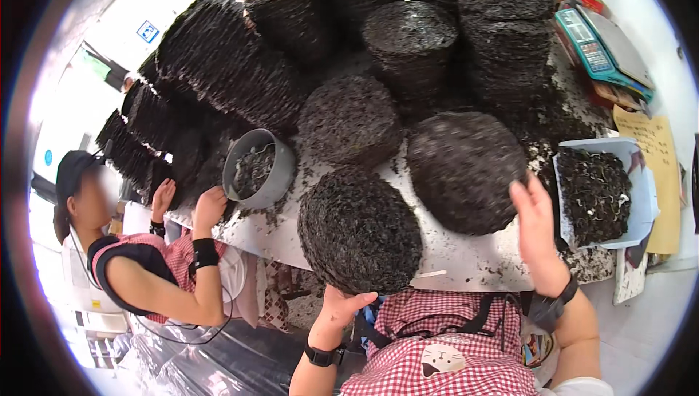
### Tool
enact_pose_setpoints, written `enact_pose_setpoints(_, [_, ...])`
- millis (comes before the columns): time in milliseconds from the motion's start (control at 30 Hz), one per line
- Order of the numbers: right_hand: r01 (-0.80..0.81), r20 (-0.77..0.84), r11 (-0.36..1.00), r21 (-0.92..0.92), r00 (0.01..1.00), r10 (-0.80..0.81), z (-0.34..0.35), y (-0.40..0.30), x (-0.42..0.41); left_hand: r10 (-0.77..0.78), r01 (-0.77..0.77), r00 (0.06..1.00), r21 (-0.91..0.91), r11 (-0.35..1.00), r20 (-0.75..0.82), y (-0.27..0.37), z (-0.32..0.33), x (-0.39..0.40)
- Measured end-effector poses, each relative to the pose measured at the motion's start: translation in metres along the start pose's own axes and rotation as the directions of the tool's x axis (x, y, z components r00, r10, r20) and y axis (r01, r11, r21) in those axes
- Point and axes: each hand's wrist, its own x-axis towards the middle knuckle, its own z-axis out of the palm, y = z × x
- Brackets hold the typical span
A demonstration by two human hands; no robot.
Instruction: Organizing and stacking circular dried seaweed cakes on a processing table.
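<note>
My left hand point(344, 308) supports the near edge of a round, dark dried seaweed cake point(360, 229), with its thumb at the rim and its fingers hidden underneath. My right hand point(532, 227) grips the right edge of a second round seaweed sheet point(467, 172), which looks motion-blurred and tilted above the white tabletop point(464, 265). Just behind these two, a low stack of round seaweed point(349, 117) rests on the table.
Tall seaweed stacks point(409, 52) line the back, and leaning rows point(229, 63) fill the left. A grey tub point(259, 169) and a pale blue tray point(644, 194) hold scraps. A teal digital scale point(600, 52) stands at right. A co-worker point(158, 265) sits at left.
</note>
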Motion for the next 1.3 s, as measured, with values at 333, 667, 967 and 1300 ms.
enact_pose_setpoints(333, [0.246, 0.464, 0.913, -0.325, 0.883, -0.072, 0.036, 0.015, -0.038, -0.028, 0.034, 0.995, -0.059, 0.998, 0.100, 0.001, 0.010, 0.000])
enact_pose_setpoints(667, [0.522, 0.731, 0.744, -0.418, 0.679, -0.066, 0.065, 0.007, -0.053, -0.034, 0.048, 0.984, -0.073, 0.996, 0.176, -0.004, 0.017, 0.006])
enact_pose_setpoints(967, [0.532, 0.741, 0.747, -0.398, 0.667, -0.080, 0.074, 0.009, -0.059, -0.029, 0.054, 0.988, -0.164, 0.985, 0.152, 0.005, 0.015, 0.001])
enact_pose_setpoints(1300, [0.041, 0.279, 0.995, -0.090, 0.960, -0.014, 0.050, -0.004, -0.042, -0.037, 0.059, 0.995, -0.254, 0.965, 0.091, -0.003, 0.004, 0.002])
